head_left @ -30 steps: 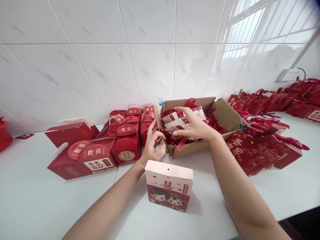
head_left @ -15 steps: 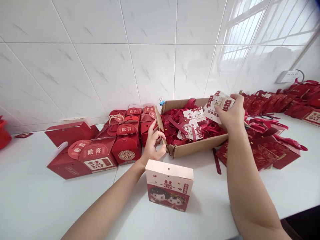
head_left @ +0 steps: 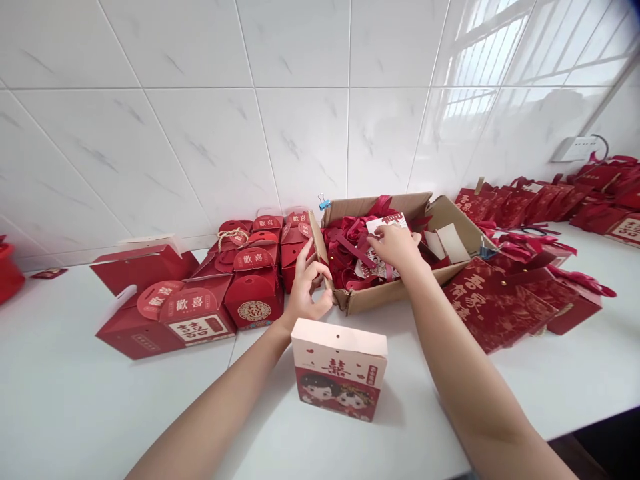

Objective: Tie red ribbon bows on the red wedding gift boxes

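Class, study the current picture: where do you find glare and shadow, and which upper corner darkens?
Head view: bright, window-like glare on the tiled wall, towards the upper right; head view: a soft shadow on the white table, just right of the pale-topped box; head view: the top right corner darkens.

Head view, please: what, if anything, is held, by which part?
Cannot be told: right hand over white printed rectangular card, left hand against brown cardboard flap.

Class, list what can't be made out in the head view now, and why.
Head view: the floor of the cardboard box, hidden by red ribbons.
Head view: whether the right hand grips the white card; the hand itself blocks the contact.
Head view: the full shape of the red object, cut off by the left edge.
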The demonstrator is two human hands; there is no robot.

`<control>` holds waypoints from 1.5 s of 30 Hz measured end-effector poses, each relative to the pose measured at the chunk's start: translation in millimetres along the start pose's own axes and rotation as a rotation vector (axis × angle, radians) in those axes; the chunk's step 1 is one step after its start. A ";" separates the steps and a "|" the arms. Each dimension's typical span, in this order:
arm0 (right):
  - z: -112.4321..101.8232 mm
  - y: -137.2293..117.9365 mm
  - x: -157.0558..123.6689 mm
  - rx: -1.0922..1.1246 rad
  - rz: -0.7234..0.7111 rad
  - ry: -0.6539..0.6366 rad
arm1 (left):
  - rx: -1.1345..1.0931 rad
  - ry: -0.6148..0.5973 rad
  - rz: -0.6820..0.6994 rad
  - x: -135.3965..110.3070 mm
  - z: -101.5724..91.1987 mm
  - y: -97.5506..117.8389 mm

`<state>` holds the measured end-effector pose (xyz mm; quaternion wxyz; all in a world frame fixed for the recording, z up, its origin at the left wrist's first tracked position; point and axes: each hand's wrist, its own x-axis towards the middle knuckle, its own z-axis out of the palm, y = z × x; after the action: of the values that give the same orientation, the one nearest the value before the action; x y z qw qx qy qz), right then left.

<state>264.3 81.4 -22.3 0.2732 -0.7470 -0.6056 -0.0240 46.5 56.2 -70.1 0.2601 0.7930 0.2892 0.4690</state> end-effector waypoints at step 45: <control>-75.0 -48.7 -73.7 0.676 -1.107 0.219 | 0.077 0.022 0.354 6.1 -60.8 106.1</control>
<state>222.1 -11.4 32.9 0.4999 -0.1913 -0.8435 -0.0453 17.3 -4.9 31.9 0.1396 0.8356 0.1659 0.5048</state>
